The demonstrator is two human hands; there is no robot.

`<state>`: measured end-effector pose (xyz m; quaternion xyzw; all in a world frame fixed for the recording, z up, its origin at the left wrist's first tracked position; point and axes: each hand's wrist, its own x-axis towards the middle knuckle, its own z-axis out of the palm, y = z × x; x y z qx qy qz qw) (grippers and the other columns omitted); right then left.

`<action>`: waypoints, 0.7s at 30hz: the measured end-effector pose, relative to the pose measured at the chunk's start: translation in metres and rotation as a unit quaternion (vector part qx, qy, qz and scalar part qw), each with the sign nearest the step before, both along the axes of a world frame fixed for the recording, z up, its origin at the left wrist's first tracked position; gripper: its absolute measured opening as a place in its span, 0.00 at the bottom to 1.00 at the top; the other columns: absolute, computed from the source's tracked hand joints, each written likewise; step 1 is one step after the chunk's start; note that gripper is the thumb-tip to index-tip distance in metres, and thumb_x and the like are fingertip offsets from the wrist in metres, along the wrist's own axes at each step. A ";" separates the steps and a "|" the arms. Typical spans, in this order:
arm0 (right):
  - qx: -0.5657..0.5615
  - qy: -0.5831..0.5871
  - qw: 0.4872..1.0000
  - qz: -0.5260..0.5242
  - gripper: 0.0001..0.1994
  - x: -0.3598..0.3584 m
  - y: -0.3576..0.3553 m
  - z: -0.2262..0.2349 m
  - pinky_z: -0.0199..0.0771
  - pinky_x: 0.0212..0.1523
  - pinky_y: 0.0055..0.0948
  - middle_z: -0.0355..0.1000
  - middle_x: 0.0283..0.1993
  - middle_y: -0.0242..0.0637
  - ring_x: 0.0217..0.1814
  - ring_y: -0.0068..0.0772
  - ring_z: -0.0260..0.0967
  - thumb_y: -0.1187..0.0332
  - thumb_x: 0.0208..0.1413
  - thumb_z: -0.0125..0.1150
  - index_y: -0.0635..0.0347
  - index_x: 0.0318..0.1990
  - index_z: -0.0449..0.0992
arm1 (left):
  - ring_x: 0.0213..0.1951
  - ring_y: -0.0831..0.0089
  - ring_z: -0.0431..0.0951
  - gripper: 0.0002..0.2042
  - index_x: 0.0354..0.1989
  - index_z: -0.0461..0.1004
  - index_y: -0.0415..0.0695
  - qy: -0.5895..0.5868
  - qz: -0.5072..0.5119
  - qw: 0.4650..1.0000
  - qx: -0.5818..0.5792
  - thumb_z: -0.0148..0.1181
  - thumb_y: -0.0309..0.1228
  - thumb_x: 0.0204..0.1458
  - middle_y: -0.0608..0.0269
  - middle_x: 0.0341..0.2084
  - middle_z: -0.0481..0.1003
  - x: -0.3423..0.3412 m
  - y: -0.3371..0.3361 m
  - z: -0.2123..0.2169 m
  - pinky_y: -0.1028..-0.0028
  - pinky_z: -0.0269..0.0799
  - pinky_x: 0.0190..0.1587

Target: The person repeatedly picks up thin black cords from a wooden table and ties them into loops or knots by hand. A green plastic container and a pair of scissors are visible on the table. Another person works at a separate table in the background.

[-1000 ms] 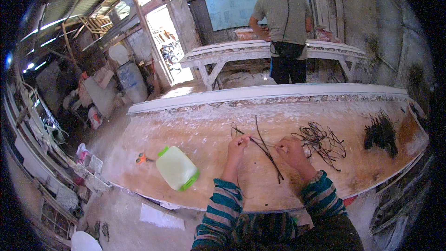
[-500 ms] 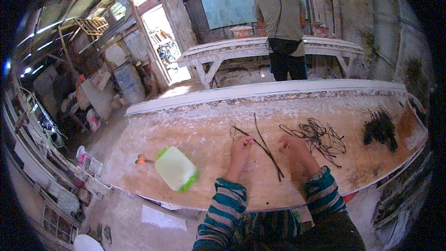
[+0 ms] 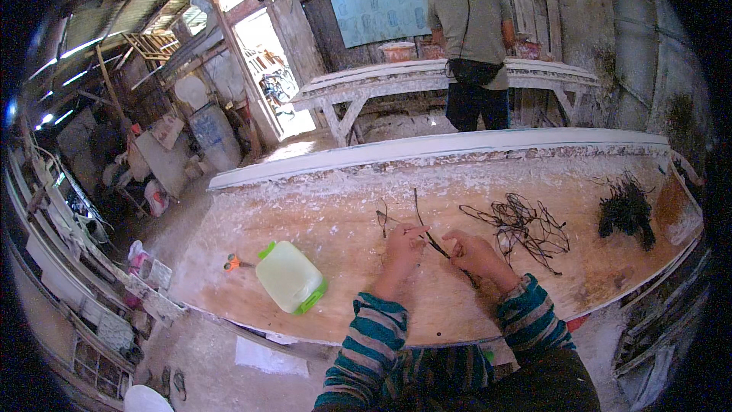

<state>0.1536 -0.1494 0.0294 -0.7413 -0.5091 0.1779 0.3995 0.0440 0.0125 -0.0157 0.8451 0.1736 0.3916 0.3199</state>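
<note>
Dark thin cords (image 3: 435, 244) run between my hands above the wooden tabletop. My left hand (image 3: 404, 253) is closed on them, its index finger stretched toward the right. My right hand (image 3: 479, 255) pinches the same cords between thumb and fingers, and their lower ends pass beneath it. One straight end (image 3: 416, 202) points away from me, and a thin loop (image 3: 383, 210) lies just beyond my left hand. A loose tangle of dark cord (image 3: 522, 225) rests on the table past my right hand.
Left of my hands lies a translucent container with green clips (image 3: 290, 277), beside orange-handled scissors (image 3: 232, 262). A black bundle of cords (image 3: 627, 210) is at the right end. A raised white ledge (image 3: 435, 148) borders the table's far side. Beyond it a person (image 3: 469, 30) stands at another bench (image 3: 366, 84).
My right hand has moved left and down onto the cords and now pinches them. My left hand has shifted slightly right. The person at the far bench has moved a little right.
</note>
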 end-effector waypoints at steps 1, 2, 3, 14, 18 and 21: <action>0.015 0.020 1.000 -0.005 0.21 0.002 -0.002 -0.001 0.68 0.28 0.26 0.71 0.25 0.35 0.27 0.28 0.69 0.77 0.39 0.60 0.57 0.45 0.67 | 0.36 0.62 0.69 0.12 0.35 0.77 0.50 -0.001 -0.004 0.999 0.043 0.59 0.25 0.39 0.58 0.34 0.69 0.001 -0.005 0.004 0.68 0.66 0.39; 0.031 0.038 0.999 -0.001 0.20 0.001 -0.001 0.000 0.67 0.28 0.25 0.71 0.24 0.34 0.26 0.26 0.69 0.78 0.39 0.59 0.57 0.44 0.67 | 0.38 0.62 0.68 0.12 0.35 0.77 0.51 -0.003 -0.002 1.000 0.025 0.59 0.26 0.39 0.59 0.34 0.69 0.001 -0.001 -0.002 0.67 0.65 0.40; 0.037 0.048 0.998 0.011 0.20 0.000 0.001 0.002 0.67 0.28 0.24 0.70 0.24 0.33 0.26 0.24 0.68 0.78 0.39 0.59 0.57 0.44 0.67 | 0.39 0.61 0.68 0.12 0.35 0.77 0.51 -0.004 0.000 1.000 0.007 0.60 0.26 0.39 0.59 0.34 0.69 0.003 0.003 -0.011 0.66 0.64 0.41; 0.044 0.101 0.993 0.031 0.18 0.002 0.004 -0.002 0.66 0.28 0.20 0.69 0.23 0.30 0.26 0.19 0.66 0.82 0.40 0.57 0.59 0.42 0.68 | 0.40 0.61 0.68 0.08 0.32 0.77 0.52 0.063 0.000 0.996 0.065 0.59 0.36 0.42 0.64 0.32 0.71 -0.003 0.000 0.001 0.65 0.60 0.44; 0.057 0.098 0.993 0.045 0.18 0.007 0.007 -0.011 0.66 0.28 0.20 0.68 0.23 0.30 0.26 0.19 0.66 0.82 0.41 0.56 0.61 0.43 0.67 | 0.36 0.59 0.70 0.10 0.34 0.76 0.51 0.149 0.007 0.987 0.059 0.56 0.38 0.45 0.61 0.28 0.72 -0.002 0.000 0.007 0.64 0.60 0.43; 0.061 0.108 0.991 0.059 0.18 0.010 0.008 -0.013 0.66 0.29 0.20 0.68 0.24 0.30 0.27 0.20 0.66 0.82 0.41 0.56 0.61 0.43 0.67 | 0.34 0.58 0.71 0.09 0.34 0.76 0.49 0.108 -0.007 0.994 0.019 0.55 0.36 0.45 0.60 0.28 0.73 -0.004 -0.004 0.008 0.62 0.61 0.41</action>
